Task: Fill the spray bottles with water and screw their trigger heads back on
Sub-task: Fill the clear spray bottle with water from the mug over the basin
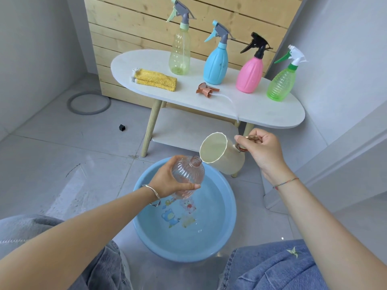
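My left hand (pixel 167 181) grips a clear pinkish ribbed bottle (pixel 189 174) with no head, tilted over a blue basin (pixel 227 206) of water. My right hand (pixel 261 149) holds a cream mug (pixel 222 155) by its copper handle, tipped on its side with its rim touching the bottle's open neck. The orange-brown trigger head (pixel 206 90) with its clear tube lies on the white oval table (pixel 261 109). Standing on that table with their heads on are a yellow-green bottle (pixel 180 53), a blue one (pixel 215 65), a pink one (pixel 250 74) and a green one (pixel 281 82).
A folded yellow cloth (pixel 155 79) lies at the table's left end. A grey ring (pixel 89 103) and a small black cap (pixel 122 128) lie on the tiled floor to the left. Wooden slats stand behind the table. My knees frame the basin.
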The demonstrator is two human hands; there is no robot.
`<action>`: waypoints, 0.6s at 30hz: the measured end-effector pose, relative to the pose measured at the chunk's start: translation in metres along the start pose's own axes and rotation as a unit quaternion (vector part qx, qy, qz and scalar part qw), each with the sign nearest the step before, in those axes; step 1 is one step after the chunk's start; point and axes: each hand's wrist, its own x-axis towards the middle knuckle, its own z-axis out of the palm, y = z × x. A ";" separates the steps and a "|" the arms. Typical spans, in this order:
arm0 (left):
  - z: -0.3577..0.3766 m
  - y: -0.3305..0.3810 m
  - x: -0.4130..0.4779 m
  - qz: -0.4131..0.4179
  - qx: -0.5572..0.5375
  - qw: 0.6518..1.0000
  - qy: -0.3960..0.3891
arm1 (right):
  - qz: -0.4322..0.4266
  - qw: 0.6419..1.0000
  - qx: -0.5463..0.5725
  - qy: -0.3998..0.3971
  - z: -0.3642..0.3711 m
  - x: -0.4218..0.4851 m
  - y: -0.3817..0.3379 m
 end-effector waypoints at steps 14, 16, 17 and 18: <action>-0.001 0.001 -0.004 -0.010 0.009 1.000 -0.002 | -0.059 0.997 -0.057 -0.011 0.005 -0.004 -0.013; -0.001 0.001 -0.004 -0.012 0.005 1.000 -0.002 | -0.068 0.996 -0.065 -0.010 0.006 -0.004 -0.014; -0.001 0.001 -0.004 -0.013 0.006 1.000 -0.002 | -0.071 0.995 -0.069 -0.010 0.006 -0.004 -0.015; -0.001 0.001 -0.004 -0.013 0.007 1.000 -0.001 | -0.071 0.995 -0.073 -0.010 0.006 -0.004 -0.015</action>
